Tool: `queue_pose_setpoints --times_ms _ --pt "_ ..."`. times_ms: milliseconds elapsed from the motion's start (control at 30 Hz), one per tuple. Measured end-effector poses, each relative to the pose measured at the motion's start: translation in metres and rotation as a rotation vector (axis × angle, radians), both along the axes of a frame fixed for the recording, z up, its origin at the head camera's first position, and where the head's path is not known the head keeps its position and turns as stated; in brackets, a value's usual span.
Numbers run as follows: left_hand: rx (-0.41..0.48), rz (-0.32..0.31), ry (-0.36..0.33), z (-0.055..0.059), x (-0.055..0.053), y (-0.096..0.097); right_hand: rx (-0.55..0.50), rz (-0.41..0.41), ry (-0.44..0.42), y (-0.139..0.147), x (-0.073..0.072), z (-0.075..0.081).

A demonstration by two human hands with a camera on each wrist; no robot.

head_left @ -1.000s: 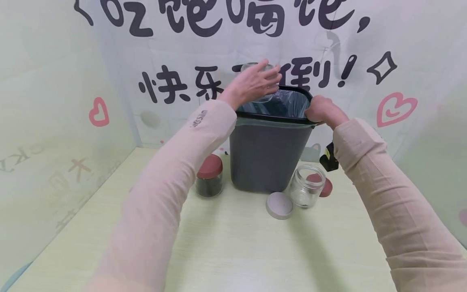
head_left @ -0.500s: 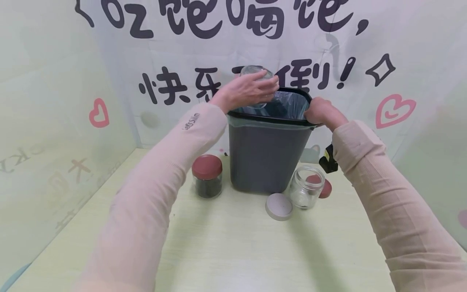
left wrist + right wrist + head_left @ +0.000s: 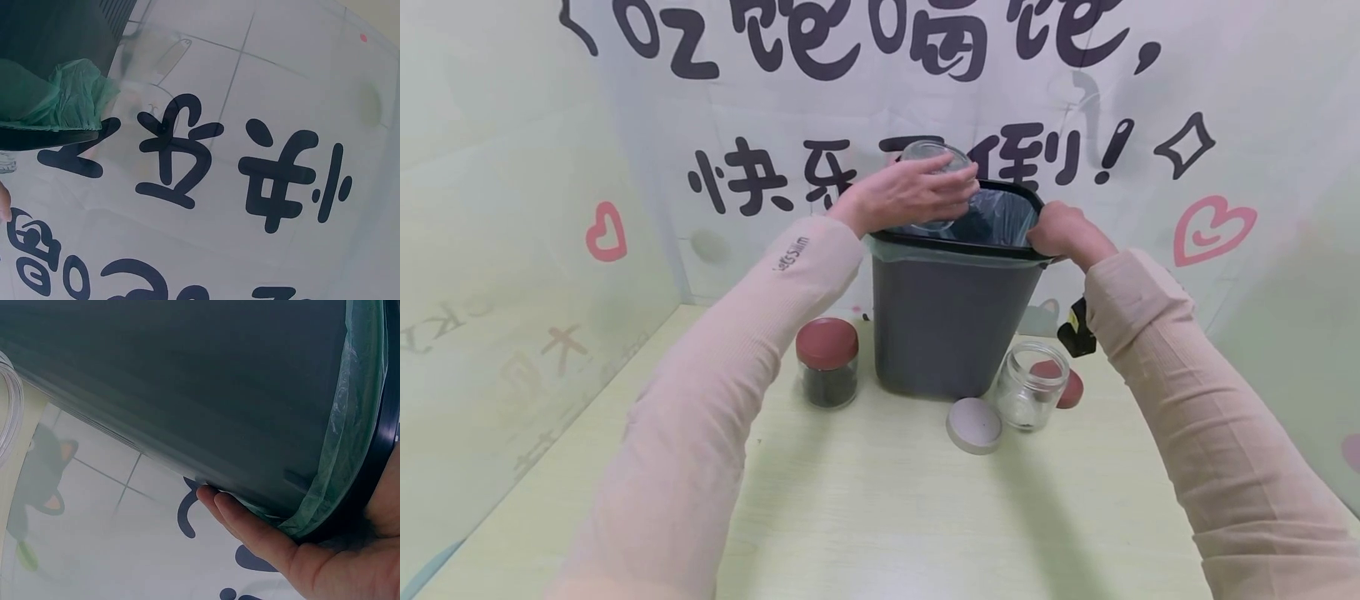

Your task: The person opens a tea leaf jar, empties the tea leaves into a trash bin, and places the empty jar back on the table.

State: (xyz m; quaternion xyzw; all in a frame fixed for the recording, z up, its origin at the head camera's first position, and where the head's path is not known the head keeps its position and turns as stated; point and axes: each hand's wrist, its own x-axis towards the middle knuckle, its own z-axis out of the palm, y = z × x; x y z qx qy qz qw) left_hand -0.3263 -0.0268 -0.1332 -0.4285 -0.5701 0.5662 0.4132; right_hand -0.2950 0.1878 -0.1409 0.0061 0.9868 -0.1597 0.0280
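My left hand (image 3: 913, 193) holds a clear glass jar (image 3: 934, 151) over the mouth of a dark grey trash bin (image 3: 947, 325). The hand covers much of the jar, and which way its mouth faces is hard to tell. A thin greenish bag (image 3: 1006, 215) lines the bin and folds over its black rim. At the bin's right corner, my right hand (image 3: 1063, 230) grips the rim; the right wrist view shows its fingers (image 3: 250, 528) against the outer wall. Only a fingertip (image 3: 4, 203) of the left hand shows in the left wrist view.
Left of the bin stands a red-lidded jar (image 3: 827, 363) with dark contents. An uncovered glass jar (image 3: 1028, 396) stands at the right, with a pale round lid (image 3: 974, 425) before it and a red lid (image 3: 1071, 390) behind. A printed cloth wall (image 3: 760, 275) rises close behind.
My left hand and the jar have come slightly lower, and its forearm has shifted left, uncovering more of the red-lidded jar. The right hand keeps its hold on the rim.
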Motion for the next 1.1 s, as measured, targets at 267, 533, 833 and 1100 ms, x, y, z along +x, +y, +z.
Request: queue_pose_setpoints --times_ms 267,533,833,1100 --pt "0.169 0.018 -0.191 0.005 0.001 -0.004 -0.041 -0.019 0.000 0.000 -0.001 -0.001" --pt "0.650 -0.033 -0.440 0.004 0.002 -0.011 -0.118 -0.055 0.037 0.002 0.001 -0.007" --pt "1.225 -0.069 -0.793 0.000 0.006 -0.024 -0.183 -0.067 0.097 0.003 0.006 -0.010" --pt "1.649 -0.046 -0.973 -0.001 0.014 -0.034 -0.240 -0.071 0.127 0.005 0.009 -0.015"
